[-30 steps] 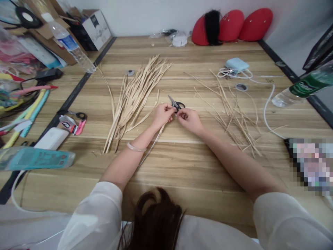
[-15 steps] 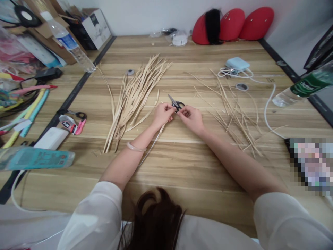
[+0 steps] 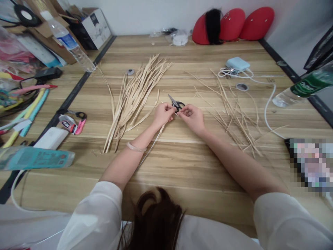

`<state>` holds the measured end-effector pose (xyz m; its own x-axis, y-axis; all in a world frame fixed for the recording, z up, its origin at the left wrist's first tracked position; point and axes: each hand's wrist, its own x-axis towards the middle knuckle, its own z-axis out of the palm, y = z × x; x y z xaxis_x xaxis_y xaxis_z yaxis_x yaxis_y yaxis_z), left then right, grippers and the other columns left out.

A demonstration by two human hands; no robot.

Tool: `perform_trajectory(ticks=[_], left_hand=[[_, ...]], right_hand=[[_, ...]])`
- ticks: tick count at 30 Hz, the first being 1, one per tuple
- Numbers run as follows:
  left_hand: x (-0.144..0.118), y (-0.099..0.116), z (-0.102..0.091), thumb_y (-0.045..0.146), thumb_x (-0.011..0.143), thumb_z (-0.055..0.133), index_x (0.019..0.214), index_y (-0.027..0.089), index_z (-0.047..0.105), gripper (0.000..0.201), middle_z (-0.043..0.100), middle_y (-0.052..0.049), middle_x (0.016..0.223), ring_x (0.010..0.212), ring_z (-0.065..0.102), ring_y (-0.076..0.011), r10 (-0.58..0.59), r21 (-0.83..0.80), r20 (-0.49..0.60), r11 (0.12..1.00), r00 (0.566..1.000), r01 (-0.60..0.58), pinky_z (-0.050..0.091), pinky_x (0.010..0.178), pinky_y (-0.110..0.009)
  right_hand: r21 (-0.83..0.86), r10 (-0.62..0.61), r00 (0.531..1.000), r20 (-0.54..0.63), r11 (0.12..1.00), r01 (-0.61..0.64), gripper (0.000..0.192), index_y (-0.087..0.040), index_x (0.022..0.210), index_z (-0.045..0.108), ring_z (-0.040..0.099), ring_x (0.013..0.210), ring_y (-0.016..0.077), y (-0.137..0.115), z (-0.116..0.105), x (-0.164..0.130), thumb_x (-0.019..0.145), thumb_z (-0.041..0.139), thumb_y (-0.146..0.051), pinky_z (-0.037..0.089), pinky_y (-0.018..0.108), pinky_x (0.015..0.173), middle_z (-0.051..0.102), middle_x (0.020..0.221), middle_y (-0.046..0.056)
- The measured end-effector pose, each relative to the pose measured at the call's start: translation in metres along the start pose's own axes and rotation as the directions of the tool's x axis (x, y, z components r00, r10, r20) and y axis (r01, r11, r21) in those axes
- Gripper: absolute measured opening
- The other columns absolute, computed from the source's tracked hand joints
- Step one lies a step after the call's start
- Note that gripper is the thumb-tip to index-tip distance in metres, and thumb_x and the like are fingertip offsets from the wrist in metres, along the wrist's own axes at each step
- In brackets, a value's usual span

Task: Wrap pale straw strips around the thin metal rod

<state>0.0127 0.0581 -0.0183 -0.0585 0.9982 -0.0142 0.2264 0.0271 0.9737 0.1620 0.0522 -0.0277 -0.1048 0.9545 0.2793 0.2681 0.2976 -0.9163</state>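
Fingers closed in a pinch, my left hand holds a thin white wire that runs down beneath my left forearm. Its upper end has a straw-coloured wrapping near the hand. My right hand is pinched shut right beside it, fingertips almost touching the left ones; the small piece between them is too fine to make out. Just beyond the fingertips lie black-handled scissors on the table. A bundle of flat dried straw strips spreads to the left of my hands, and thinner loose stalks lie scattered to the right.
Along the left stand a clear bottle, a white power bank and a teal bottle. To the right are a light blue charger with white cable, a tape roll, a green-labelled bottle and a phone.
My right hand has shifted very slightly to the right and turned a little. My left hand, the wire and the scissors stay where they were.
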Motion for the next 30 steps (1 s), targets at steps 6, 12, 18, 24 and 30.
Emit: perform_trajectory(ticks=[6,12,18,24,30], left_hand=[[-0.0015,0.0015,-0.0001,0.025,0.075,0.064,0.068,0.016,0.054,0.016,0.054,0.004,0.048,0.035,0.049,-0.0068,-0.003,0.008,-0.001,1.000,1.000,0.003,0.036,0.038,-0.017],[-0.0011,0.0004,-0.0003,0.026,0.076,0.064,0.068,0.016,0.054,0.016,0.054,0.004,0.047,0.035,0.049,-0.0063,0.007,0.019,0.006,1.000,1.000,-0.007,0.035,0.038,-0.016],[-0.0008,0.0005,-0.0003,0.025,0.075,0.064,0.068,0.016,0.053,0.016,0.054,0.004,0.049,0.035,0.050,-0.0080,0.002,0.008,0.004,1.000,1.000,-0.002,0.036,0.037,-0.018],[-0.0015,0.0012,-0.0004,0.025,0.076,0.063,0.068,0.016,0.053,0.015,0.054,0.004,0.049,0.036,0.050,-0.0081,0.007,0.020,0.007,1.000,1.000,-0.007,0.036,0.037,-0.019],[-0.0015,0.0019,-0.0002,0.025,0.076,0.063,0.069,0.016,0.054,0.015,0.054,0.004,0.051,0.036,0.050,-0.0072,-0.005,0.023,0.006,1.000,1.000,0.005,0.037,0.038,-0.018]], right_hand=[[0.009,-0.019,0.999,0.042,1.000,0.019,0.015,-0.018,0.070,0.058,0.042,0.052,0.0075,0.0023,0.0002,0.0002,0.069,0.069,-0.027,0.037,0.024,0.053,0.053,0.058,-0.004],[-0.020,-0.027,0.999,0.026,0.999,0.027,0.013,-0.018,0.070,0.059,0.049,0.056,0.0092,0.0020,0.0004,0.0008,0.068,0.068,-0.027,0.043,0.025,0.057,0.058,0.064,-0.001],[-0.049,-0.104,0.994,0.020,0.993,0.105,0.005,-0.018,0.069,0.060,0.055,0.062,0.0116,0.0082,0.0004,0.0023,0.070,0.065,-0.020,0.046,0.028,0.064,0.062,0.072,0.002],[-0.064,-0.105,0.994,0.016,0.992,0.106,0.002,-0.018,0.069,0.061,0.059,0.067,0.0130,0.0080,-0.0002,0.0021,0.071,0.061,-0.017,0.049,0.027,0.062,0.062,0.075,0.002],[-0.060,-0.103,0.995,0.008,0.993,0.103,0.004,-0.018,0.069,0.060,0.057,0.064,0.0120,0.0092,0.0000,0.0026,0.071,0.059,-0.016,0.047,0.027,0.060,0.062,0.077,0.003]])
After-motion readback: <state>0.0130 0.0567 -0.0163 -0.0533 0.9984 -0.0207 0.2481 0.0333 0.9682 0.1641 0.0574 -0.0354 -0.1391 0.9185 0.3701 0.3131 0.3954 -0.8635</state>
